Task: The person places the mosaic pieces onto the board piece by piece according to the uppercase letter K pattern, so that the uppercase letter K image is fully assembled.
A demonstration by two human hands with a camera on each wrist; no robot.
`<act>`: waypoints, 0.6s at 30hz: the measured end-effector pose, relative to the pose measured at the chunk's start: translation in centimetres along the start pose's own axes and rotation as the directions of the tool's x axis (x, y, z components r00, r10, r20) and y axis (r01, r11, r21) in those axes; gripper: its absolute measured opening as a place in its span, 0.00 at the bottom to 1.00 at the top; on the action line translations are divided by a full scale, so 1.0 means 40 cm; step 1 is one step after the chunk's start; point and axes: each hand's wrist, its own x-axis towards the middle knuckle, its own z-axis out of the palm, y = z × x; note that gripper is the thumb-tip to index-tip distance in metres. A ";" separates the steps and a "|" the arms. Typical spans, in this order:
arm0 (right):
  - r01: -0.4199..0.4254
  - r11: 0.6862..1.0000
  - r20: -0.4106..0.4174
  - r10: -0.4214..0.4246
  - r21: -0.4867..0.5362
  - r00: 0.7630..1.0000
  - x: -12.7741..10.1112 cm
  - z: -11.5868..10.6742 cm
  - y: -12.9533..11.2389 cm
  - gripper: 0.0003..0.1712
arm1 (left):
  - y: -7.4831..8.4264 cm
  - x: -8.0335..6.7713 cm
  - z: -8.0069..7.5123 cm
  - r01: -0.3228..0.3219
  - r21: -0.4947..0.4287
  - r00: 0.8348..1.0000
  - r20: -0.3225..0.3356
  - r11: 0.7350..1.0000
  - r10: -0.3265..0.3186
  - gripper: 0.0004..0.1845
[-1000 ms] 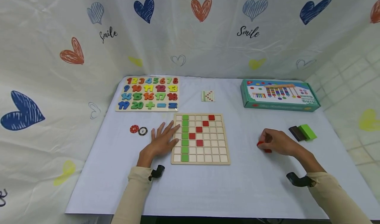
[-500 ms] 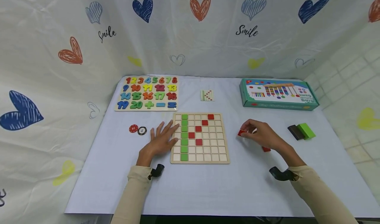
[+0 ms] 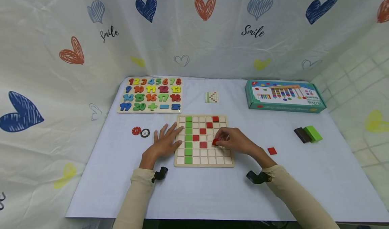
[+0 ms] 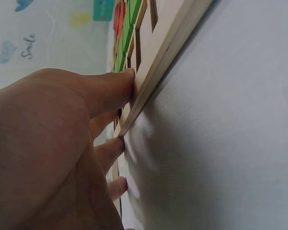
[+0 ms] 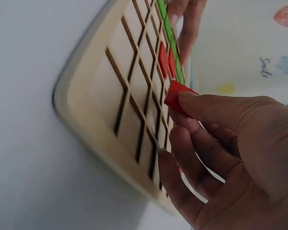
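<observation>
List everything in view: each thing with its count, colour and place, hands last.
Grid board: 1, pale wood, table centre.
Green tiles: one filled column, second from the board's left.
Red tiles on board: 5, a diagonal run plus one below.
Held tile: 1, red, over the board.
Loose tile: 1, red, on the table right of the board.
Number puzzle: 1, multicoloured, far left.
Pattern card: 1, behind the board.
Box: 1, teal, far right.
Chips: 2, red and black, left.
Tile stacks: dark and green, right.
Table: white.
Left hand: flat, at the board's left edge.
Right hand: pinches the held tile.
</observation>
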 end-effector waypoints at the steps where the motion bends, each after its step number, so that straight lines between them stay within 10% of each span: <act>1: 0.004 1.000 0.007 -0.004 0.007 1.000 0.006 0.011 -0.004 0.08 | -0.002 0.001 0.001 0.000 0.000 1.000 0.000 1.000 0.000 0.36; 18: -0.046 0.998 0.171 0.038 0.049 0.984 0.004 0.052 -0.026 0.07 | -0.003 0.002 0.001 0.005 -0.003 1.000 0.003 1.000 -0.005 0.36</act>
